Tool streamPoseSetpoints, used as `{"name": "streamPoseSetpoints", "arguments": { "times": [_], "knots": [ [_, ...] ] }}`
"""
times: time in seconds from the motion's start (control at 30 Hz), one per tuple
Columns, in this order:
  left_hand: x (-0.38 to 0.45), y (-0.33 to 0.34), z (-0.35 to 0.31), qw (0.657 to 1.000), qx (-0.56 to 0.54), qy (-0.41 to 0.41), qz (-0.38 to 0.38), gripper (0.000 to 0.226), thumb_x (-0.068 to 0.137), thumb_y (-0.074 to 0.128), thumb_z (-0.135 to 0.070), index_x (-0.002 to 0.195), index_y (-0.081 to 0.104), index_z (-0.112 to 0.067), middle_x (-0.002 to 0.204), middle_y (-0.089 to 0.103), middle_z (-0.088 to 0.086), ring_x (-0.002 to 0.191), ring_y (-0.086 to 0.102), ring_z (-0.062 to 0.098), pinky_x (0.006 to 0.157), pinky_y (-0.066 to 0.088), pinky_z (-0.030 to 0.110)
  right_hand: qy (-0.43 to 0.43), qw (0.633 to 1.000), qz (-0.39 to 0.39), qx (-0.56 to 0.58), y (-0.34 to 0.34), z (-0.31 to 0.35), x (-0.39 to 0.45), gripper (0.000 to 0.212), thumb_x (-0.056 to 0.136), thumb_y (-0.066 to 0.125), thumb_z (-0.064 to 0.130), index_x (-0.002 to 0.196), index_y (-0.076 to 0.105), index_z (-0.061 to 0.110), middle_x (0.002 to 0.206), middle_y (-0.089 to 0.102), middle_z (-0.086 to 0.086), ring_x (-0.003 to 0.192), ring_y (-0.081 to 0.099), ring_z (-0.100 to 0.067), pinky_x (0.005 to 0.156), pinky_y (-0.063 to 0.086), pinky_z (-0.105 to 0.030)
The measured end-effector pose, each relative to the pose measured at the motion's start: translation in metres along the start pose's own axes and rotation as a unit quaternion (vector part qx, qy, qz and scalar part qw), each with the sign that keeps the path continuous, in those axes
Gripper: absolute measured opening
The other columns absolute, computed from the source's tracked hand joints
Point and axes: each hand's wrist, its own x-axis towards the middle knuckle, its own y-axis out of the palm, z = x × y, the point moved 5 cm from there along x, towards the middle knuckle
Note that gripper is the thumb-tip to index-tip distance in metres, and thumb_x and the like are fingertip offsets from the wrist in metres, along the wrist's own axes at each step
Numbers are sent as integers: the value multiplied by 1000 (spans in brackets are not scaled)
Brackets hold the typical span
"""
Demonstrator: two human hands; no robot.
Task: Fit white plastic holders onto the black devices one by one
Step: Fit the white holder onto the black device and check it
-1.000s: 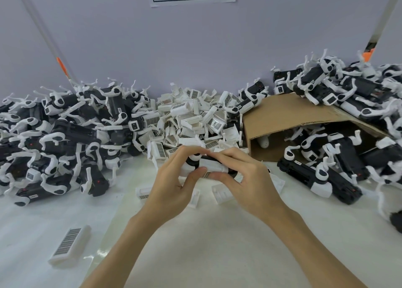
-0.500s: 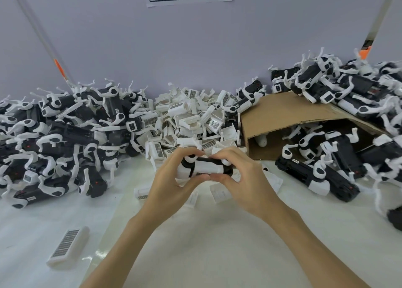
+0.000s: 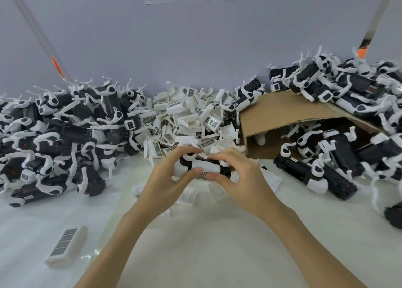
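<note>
You gripped the black device point(image 3: 225, 172) in both hands above the tabletop's point(image 3: 206, 244) middle, long axis running left to right. Your left hand point(image 3: 165, 179) and right hand point(image 3: 243, 179) curled around the white holder point(image 3: 205, 166) on it.

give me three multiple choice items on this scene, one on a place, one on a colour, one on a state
1. Where does the lone barcoded holder lie?
A. inside the box
B. on the table, near left
C. on the right pile

2. What colour is the box?
A. brown
B. blue
C. white

3. What are the hands doing?
A. resting flat
B. both gripping one device
C. lifting the box

Answers:
1 B, it lies alone on the table at near left.
2 A, it is plain brown cardboard.
3 B, left hand and right hand hold the device between them.
</note>
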Motion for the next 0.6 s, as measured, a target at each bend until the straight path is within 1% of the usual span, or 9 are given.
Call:
{"name": "streamPoseSetpoints", "arguments": {
  "times": [0.07, 0.13, 0.23, 0.33, 0.4, 0.43, 0.5, 0.53, 0.6],
  "knots": [
    [-1, 1, 0, 1000, 2, -1, -14, 29, 99, 72, -18, 127, 67, -25, 123, 72, -13, 120, 67, 16, 99, 52, 34, 13, 1000, 7, 12, 1, 1, 0, 32, 92, 79, 26, 122, 73, 17, 114, 67, 8, 109, 64, -13, 89, 56, -34],
    [-1, 1, -2, 1000, -2, 8, -29, 26, 99, 73, -15, 122, 68, -26, 119, 73, -13, 115, 69, 15, 93, 50, 25, 31, 999, 5, 28, 0, 0, 2, 30, 91, 81, 24, 119, 75, 19, 111, 68, 11, 109, 65, -12, 87, 57, -30],
    [0, -2, -3, 998, -36, 7, -53, 22, 99, 75, -19, 118, 72, -30, 114, 75, -13, 109, 72, 10, 88, 50, 15, 37, 999, 0, 19, -3, 3, 3, 33, 93, 77, 37, 124, 73, 26, 116, 67, 15, 109, 66, -9, 83, 60, -31],
    [0, 2, 8, 982, -122, -91, -113, 11, 99, 75, -30, 108, 76, -36, 105, 78, -11, 99, 74, 10, 83, 56, 27, 15, 998, 25, -49, 1, 9, 1, 62, 90, 70, 60, 146, 54, 40, 136, 52, 20, 115, 61, -4, 82, 59, -26],
    [-1, 8, 15, 968, -162, -147, -124, 13, 96, 72, -43, 107, 77, -37, 106, 79, -7, 102, 75, 16, 85, 59, 36, -24, 990, 25, -137, 5, 12, 0, 67, 88, 77, 53, 148, 50, 40, 141, 46, 18, 113, 62, -7, 77, 61, -26],
    [-2, 10, 16, 967, -166, -155, -119, 19, 95, 70, -49, 109, 76, -37, 107, 78, -5, 102, 75, 16, 83, 61, 35, -39, 985, 13, -167, 5, 13, -1, 64, 88, 80, 45, 144, 53, 37, 140, 48, 15, 110, 64, -10, 76, 62, -30],
    [-2, 8, 14, 980, -122, -126, -89, 28, 96, 67, -61, 117, 71, -43, 111, 76, -7, 96, 75, 12, 78, 59, 25, -43, 984, -6, -171, 3, 12, -1, 55, 89, 80, 38, 139, 56, 31, 138, 53, 14, 111, 66, -12, 76, 62, -32],
    [-1, 5, 12, 991, -64, -93, -69, 33, 96, 65, -65, 122, 66, -45, 115, 73, -10, 98, 73, 10, 82, 57, 22, -37, 987, -9, -155, 0, 9, -1, 53, 91, 78, 38, 138, 56, 30, 138, 55, 15, 112, 66, -10, 78, 61, -32],
    [0, 3, 8, 999, 41, -29, -20, 43, 90, 67, -65, 129, 59, -48, 126, 61, -18, 115, 64, 7, 95, 48, 16, -15, 993, -3, -118, -4, 4, -2, 50, 95, 73, 41, 140, 55, 29, 138, 57, 16, 116, 64, -7, 83, 60, -32]
  ]
}}
